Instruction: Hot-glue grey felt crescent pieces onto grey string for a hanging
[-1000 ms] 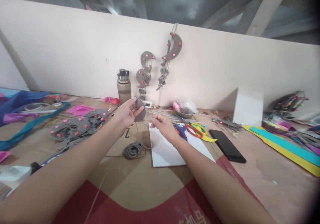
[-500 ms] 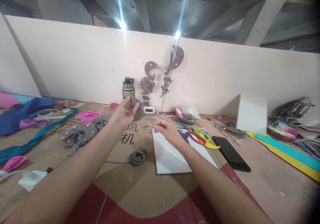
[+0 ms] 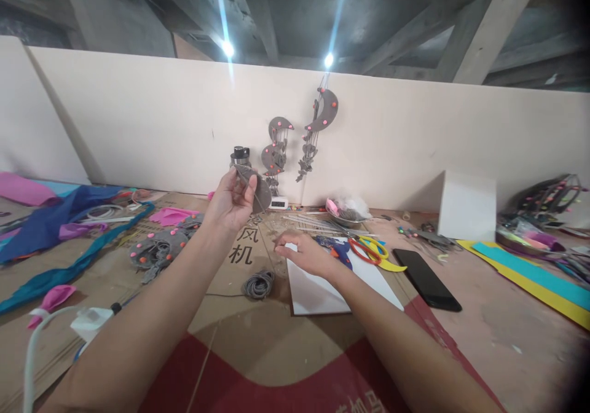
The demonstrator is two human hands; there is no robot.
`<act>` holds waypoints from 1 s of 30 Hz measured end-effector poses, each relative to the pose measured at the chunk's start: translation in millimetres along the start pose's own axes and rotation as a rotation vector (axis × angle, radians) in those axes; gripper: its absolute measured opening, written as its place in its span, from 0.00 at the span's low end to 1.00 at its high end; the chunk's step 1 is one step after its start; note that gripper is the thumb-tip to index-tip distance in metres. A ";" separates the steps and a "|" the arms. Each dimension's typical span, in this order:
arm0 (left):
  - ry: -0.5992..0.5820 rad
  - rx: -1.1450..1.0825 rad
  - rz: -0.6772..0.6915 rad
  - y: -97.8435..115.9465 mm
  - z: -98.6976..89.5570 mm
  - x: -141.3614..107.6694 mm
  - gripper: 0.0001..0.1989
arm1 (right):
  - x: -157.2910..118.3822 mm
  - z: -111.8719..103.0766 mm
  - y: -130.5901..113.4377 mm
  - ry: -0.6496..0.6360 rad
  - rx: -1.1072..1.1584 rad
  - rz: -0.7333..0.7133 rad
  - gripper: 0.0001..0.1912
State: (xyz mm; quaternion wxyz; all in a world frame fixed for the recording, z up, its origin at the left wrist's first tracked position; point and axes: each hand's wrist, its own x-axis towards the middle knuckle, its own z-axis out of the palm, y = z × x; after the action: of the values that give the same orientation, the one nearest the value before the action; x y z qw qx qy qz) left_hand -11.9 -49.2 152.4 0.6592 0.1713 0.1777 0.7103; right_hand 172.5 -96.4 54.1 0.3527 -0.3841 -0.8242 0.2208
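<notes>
My left hand (image 3: 235, 203) is raised over the cardboard, thumb and fingers closed on a grey felt piece (image 3: 262, 196) with a rounded edge and a thin line of cord across it. To the right and lower, my right hand (image 3: 302, 252) hovers above a white board (image 3: 318, 293). Its fingers are curled together, and whatever they may hold is hidden or too fine to name. Below and between the hands lies a coil of grey cord (image 3: 259, 285), its loose end running left. Grey felt pieces with pink and orange dots (image 3: 159, 247) lie beyond my left forearm.
Scissors with red and yellow handles (image 3: 369, 253) rest on the board's far edge, beside a black phone (image 3: 426, 279). Grey felt crescents (image 3: 326, 110) hang on the wall. A bottle (image 3: 239, 155) and small clock (image 3: 279, 203) stand behind. A white glue gun (image 3: 94, 322) lies left.
My left hand has turned the felt piece, so more of its face shows, and moved slightly up. The right hand has dropped a little and moved left. The view has shifted slightly.
</notes>
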 end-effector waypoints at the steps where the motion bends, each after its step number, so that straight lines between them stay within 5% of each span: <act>1: -0.005 0.003 0.008 -0.3 3.0 -1.4 0.03 | -0.3 1.1 -2.2 -0.034 0.015 0.008 0.10; 7: 0.003 0.022 0.066 10.1 20.2 6.0 0.05 | -6.3 -18.0 -26.7 -0.173 0.099 0.185 0.13; 12: 0.012 -0.032 0.110 30.3 30.0 10.7 0.11 | -11.1 -42.8 -44.3 -0.173 0.040 0.031 0.14; 16: -0.075 -0.127 0.083 33.2 46.7 -11.8 0.15 | -9.6 -34.3 -36.5 -0.058 -0.005 -0.094 0.14; 22: -0.217 -0.104 0.097 14.6 76.2 -61.0 0.11 | -5.7 -14.4 -22.1 0.073 -0.121 0.012 0.06; 24: -0.258 -0.055 0.102 9.8 80.2 -68.4 0.10 | -7.2 -16.3 -28.6 -0.041 -0.097 0.067 0.07; 27: -0.277 0.010 0.116 7.8 75.1 -61.3 0.11 | -13.3 -20.6 -52.2 -0.431 -0.161 0.141 0.09; 30: -0.248 0.137 0.293 9.5 55.1 -35.2 0.11 | -22.5 -19.7 -84.2 -0.732 -0.222 0.059 0.11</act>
State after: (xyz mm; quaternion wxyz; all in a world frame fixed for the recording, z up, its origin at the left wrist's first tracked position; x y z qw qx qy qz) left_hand 8.7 -83.5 205.0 0.5523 0.3258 0.1161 0.7585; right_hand 157.4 -163.5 111.2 -0.0152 -0.3391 -0.9031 0.2629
